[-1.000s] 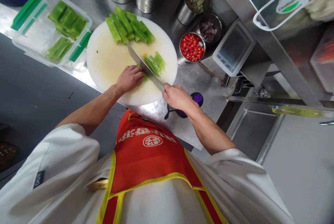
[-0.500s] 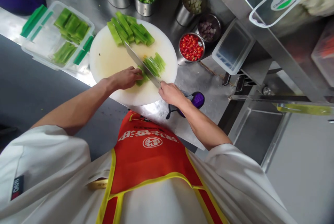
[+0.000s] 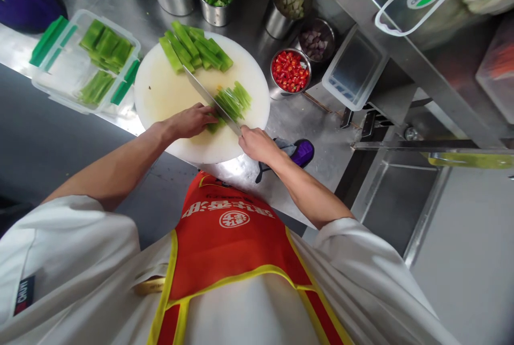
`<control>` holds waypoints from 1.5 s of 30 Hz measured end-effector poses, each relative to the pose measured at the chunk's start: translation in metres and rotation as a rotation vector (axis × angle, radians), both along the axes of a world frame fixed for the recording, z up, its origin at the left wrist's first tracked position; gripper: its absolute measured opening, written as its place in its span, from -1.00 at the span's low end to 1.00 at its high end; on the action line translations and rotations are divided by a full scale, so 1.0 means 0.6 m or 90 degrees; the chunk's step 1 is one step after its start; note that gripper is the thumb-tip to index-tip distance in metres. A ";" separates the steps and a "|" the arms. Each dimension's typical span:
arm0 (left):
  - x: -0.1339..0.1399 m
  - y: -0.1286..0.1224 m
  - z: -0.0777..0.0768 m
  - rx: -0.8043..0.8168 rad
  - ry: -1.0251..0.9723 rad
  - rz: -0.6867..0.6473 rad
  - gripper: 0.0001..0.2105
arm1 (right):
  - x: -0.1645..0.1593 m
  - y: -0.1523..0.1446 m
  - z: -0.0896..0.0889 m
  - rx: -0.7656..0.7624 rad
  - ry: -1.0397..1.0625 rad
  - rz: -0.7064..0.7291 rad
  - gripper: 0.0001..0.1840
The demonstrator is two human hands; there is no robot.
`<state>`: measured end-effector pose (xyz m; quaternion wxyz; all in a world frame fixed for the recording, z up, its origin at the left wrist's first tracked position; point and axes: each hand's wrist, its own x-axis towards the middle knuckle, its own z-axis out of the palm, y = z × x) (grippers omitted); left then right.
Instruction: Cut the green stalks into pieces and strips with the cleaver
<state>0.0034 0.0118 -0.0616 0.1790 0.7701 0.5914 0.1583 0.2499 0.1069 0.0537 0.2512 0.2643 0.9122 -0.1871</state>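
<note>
On a round white cutting board, the right hand grips a knife slicing green vegetable strips, which the left hand presses down, fingers curled.

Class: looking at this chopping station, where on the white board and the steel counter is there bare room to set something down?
The cutting board is bare on its left half, between the knife and the plastic box. Steel counter lies bare between the board, the red-chilli bowl and the purple cloth. The back row of bowls is crowded.

The sleeve tag seems to read "CHUYI"; apron characters unreadable.
</note>
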 end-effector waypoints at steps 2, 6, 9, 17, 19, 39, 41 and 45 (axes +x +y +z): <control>-0.002 0.001 0.003 -0.015 0.014 -0.047 -0.58 | 0.001 0.001 0.003 0.000 0.011 0.007 -0.66; -0.003 -0.001 0.003 -0.029 0.008 -0.048 -0.57 | 0.013 0.002 0.017 0.001 0.014 0.020 -0.66; -0.002 -0.002 0.003 -0.032 -0.007 -0.039 -0.57 | 0.010 -0.001 0.009 -0.003 -0.002 0.004 -0.67; 0.002 -0.006 0.007 -0.016 0.019 -0.044 -0.56 | 0.009 0.001 0.019 0.001 0.019 0.013 -0.66; 0.002 -0.008 0.006 -0.011 0.022 -0.045 -0.56 | 0.011 0.001 0.022 0.002 0.013 0.018 -0.67; 0.002 -0.023 0.009 -0.002 0.050 -0.008 -0.62 | 0.007 -0.004 0.032 0.014 0.017 0.033 -0.65; 0.002 -0.022 0.010 -0.001 0.058 -0.009 -0.61 | 0.011 -0.006 0.034 0.017 0.019 0.038 -0.65; 0.002 -0.024 0.006 0.010 0.054 -0.005 -0.61 | 0.005 -0.013 0.012 0.012 0.011 0.031 -0.67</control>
